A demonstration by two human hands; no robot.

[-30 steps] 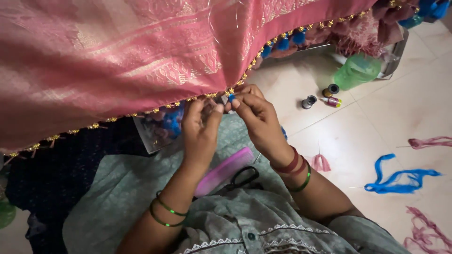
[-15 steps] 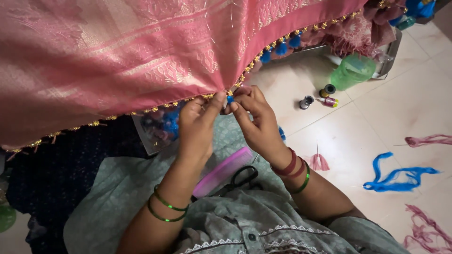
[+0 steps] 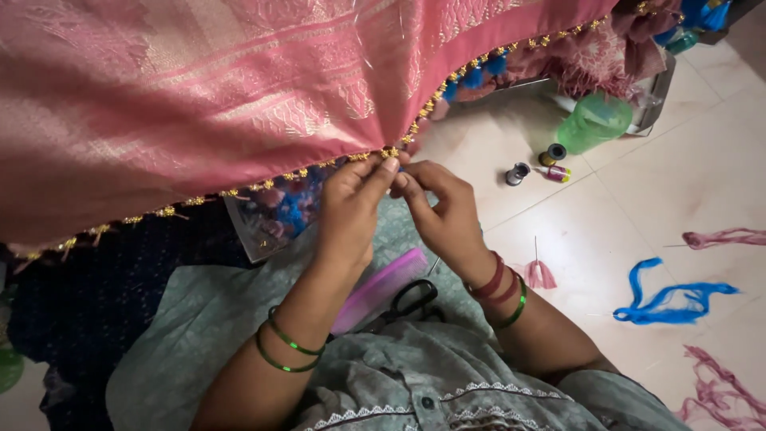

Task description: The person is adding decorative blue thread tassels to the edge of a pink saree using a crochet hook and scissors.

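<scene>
- Pinched between thumb and fingertips of the left hand [image 3: 351, 209] is the beaded border [image 3: 375, 155] of a pink woven cloth [image 3: 199, 96]; the pinch is closed on the edge at the point where the cloth peaks.
- Right hand [image 3: 443, 211] is closed too, fingertips meeting the left at the same spot; something fine, probably thread or a needle, may be held, but it cannot be made out.
- Cloth is stretched across the view from 9 to 1 o'clock, the gold bead trim running along its lower edge, with blue tassels [image 3: 475, 76] further up toward 1 o'clock.
- On the lap, at 6 o'clock of the hands: a pink comb [image 3: 383, 287] and black scissors [image 3: 411, 302], touching.
- On the tiled floor [image 3: 702, 175], at 2 to 3 o'clock: thread spools [image 3: 536, 169], a green plastic container [image 3: 594, 121], a small pink tassel [image 3: 541, 274], loose blue thread [image 3: 670, 295].
- Risk, judged: a slackened pinch would let the edge drop and the working spot be lost; too hard a pull could snap fine thread or pucker the border; the scissors could slide off the lap if the knees shift.
</scene>
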